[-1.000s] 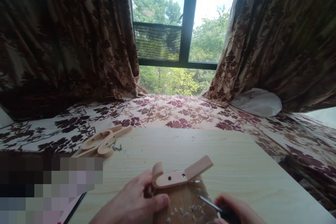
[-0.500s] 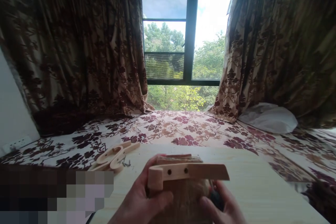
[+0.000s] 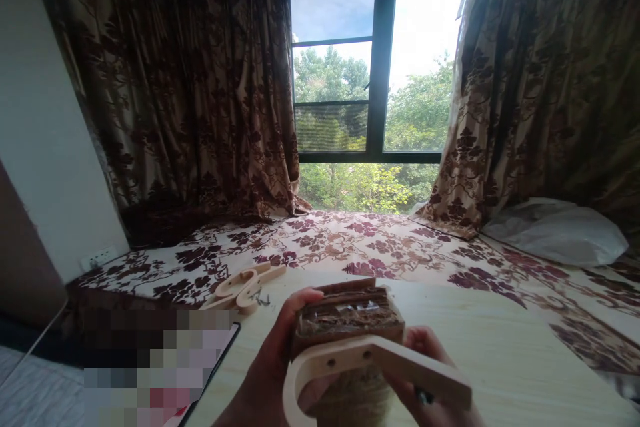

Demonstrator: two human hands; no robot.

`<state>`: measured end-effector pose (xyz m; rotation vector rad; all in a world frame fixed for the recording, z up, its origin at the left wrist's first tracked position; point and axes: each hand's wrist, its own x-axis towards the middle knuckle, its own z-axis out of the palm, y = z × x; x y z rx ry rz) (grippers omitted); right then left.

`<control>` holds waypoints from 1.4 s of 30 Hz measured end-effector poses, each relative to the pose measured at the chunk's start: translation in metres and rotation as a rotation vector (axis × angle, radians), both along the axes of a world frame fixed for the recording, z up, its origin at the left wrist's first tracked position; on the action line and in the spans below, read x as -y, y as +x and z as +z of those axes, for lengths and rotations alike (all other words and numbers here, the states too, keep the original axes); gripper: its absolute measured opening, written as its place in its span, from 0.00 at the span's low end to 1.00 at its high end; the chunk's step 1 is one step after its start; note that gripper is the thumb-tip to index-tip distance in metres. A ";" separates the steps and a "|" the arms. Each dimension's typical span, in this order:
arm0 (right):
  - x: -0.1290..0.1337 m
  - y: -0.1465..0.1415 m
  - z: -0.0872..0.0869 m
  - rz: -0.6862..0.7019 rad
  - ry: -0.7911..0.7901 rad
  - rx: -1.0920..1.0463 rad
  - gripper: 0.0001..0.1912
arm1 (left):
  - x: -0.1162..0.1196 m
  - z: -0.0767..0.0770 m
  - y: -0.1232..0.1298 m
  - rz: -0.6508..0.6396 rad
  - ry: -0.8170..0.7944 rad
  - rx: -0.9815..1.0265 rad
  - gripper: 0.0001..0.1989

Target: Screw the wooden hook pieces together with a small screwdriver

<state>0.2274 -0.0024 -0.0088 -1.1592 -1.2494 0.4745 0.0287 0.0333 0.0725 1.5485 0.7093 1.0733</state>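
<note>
My left hand [image 3: 273, 353] grips the left side of a brown block [image 3: 350, 313] with a rough, layered top and clear film on it. A pale wooden hook-shaped piece [image 3: 345, 355] with two dark holes lies against the block's near face, its curved end at the left. My right hand [image 3: 425, 373] is closed around the right side, behind the wooden piece's straight arm. Part of a small dark object [image 3: 424, 396] shows beneath my right fingers; what it is cannot be made out.
On the pale wooden board [image 3: 500, 347], more curved wooden pieces [image 3: 243, 290] lie at the left with small screws [image 3: 260, 297] beside them. Behind are a floral cloth [image 3: 350, 233], a white plastic bag [image 3: 560, 230], curtains and a window. A dark-edged item is at lower left.
The view has swung left. The block and wooden piece have tilted, so the block's layered top shows more and the wooden piece's curve is visible. Both hands still hold them.
</note>
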 end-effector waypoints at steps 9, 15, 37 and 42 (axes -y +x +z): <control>0.007 -0.008 0.015 0.008 -0.032 -0.061 0.17 | -0.004 -0.003 0.002 0.049 0.099 -0.015 0.34; 0.013 0.010 0.027 -0.067 -0.102 0.075 0.15 | -0.002 0.004 0.013 0.059 -0.073 -0.040 0.28; -0.014 0.032 0.154 0.188 -0.317 1.067 0.08 | -0.082 -0.028 0.010 -0.383 -0.233 -0.340 0.35; -0.035 0.030 0.139 0.143 -0.292 0.912 0.07 | -0.081 -0.042 0.014 -0.384 -0.147 -0.236 0.32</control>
